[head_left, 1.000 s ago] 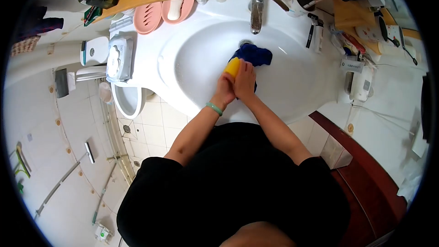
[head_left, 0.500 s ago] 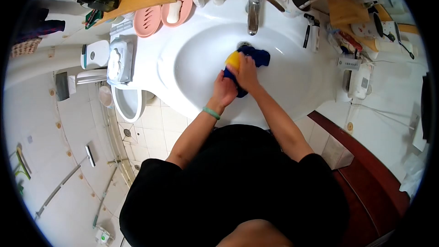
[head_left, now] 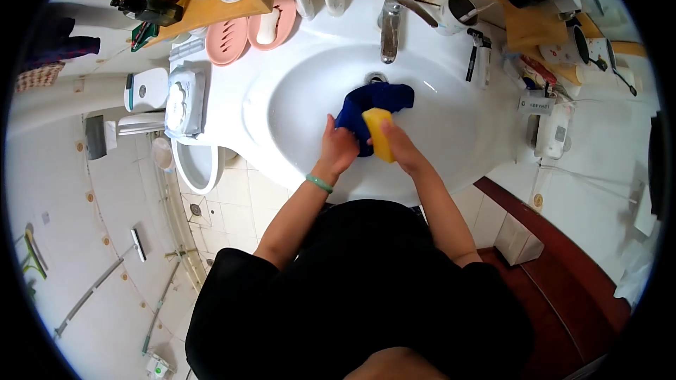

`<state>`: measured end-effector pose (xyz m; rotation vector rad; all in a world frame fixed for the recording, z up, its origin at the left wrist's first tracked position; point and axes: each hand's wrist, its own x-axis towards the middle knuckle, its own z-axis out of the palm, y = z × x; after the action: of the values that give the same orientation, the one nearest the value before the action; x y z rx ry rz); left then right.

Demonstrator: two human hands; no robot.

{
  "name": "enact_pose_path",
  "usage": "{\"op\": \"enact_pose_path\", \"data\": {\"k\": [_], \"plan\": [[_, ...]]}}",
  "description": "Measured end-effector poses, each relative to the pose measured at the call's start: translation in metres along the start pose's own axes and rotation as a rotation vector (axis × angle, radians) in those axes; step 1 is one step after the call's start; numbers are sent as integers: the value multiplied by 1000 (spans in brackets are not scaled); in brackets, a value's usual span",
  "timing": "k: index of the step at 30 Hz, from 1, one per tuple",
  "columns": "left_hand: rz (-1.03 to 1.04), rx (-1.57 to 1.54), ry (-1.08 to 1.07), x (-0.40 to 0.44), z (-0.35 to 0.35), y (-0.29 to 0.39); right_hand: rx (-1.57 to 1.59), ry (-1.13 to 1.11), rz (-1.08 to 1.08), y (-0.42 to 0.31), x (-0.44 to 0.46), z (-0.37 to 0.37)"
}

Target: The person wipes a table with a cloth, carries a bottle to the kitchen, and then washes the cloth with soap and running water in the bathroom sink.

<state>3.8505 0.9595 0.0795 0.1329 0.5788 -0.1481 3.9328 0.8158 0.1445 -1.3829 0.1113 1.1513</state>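
A dark blue cloth [head_left: 357, 107] lies bunched and curved in the white sink [head_left: 299, 91], just below the drain. My left hand [head_left: 339, 149], with a green bangle on its wrist, has its fingers curled on the cloth's near left edge, thumb raised. A yellow bar of soap [head_left: 379, 134] is gripped in my right hand [head_left: 401, 146], tilted over the right part of the cloth. Whether the soap touches the cloth I cannot tell.
A chrome faucet [head_left: 390, 32] stands behind the sink. Two pink soap dishes [head_left: 227, 41] sit at the back left, one with a white soap bar [head_left: 267, 27]. A wipes pack [head_left: 185, 102] is on the left ledge. Razors [head_left: 479, 60] lie at the right.
My right hand has moved right and toward me with the yellow soap, away from my left hand. The cloth now lies more spread out, and my left hand has shifted slightly toward me.
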Motion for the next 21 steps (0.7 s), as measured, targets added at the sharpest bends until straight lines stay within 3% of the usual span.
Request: {"op": "enact_pose_path", "data": {"k": [1,2,3,5,6,7,11,13,17,21], "plan": [[-218,-216,-400,3,-2,2,-159,73,-60,12,-1,20],[-66,12,69,9,2,-11,-163,79,-65,16,5,18],[-92,42,94,3,10,-9,-254,36,-70,17,11,20],[-112,62,112,4,7,-7,-344,-4,-3,12,14,15],[-135,83,16,8,-6,-4,-344,-4,-3,9,15,14],[-159,103,-73,8,-14,-2,-271,-52,51,9,15,13],[-65,48,-27,11,-34,6,-62,-179,99,-1,0,6],[105,368,109,17,-37,7,-45,-208,109,-5,-7,2],[155,377,221,36,-9,6,-60,-276,126,-23,-24,7],[169,127,20,58,-1,-1,-190,-269,62,-21,-33,11]]}}
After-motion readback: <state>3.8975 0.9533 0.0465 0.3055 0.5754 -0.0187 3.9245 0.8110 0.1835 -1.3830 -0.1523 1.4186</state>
